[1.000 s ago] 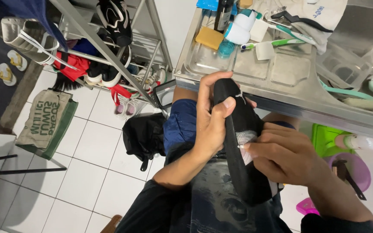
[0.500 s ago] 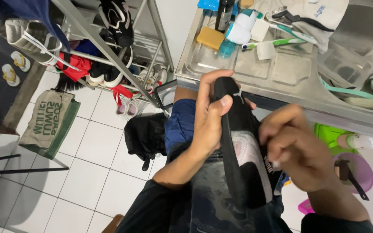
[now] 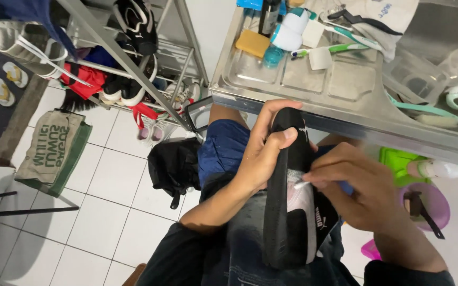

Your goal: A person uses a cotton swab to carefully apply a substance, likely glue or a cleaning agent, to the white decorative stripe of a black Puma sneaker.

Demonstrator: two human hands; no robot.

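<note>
Left hand (image 3: 263,153) gripping black shoe (image 3: 292,206), right hand (image 3: 356,185) inside it

a home washing corner: white tiled floor (image 3: 107,180), a metal shoe rack (image 3: 133,63) full of shoes, a steel sink counter (image 3: 314,85) with sponge (image 3: 253,43) and toothbrushes (image 3: 329,50).

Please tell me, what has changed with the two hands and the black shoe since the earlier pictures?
The right hand moved along the side of the black shoe: first up toward the toe, now back down to the pale side panel, its fingertips pinching something small and white there. The left hand stayed clamped around the shoe's toe end, sole edge toward the camera.
</note>
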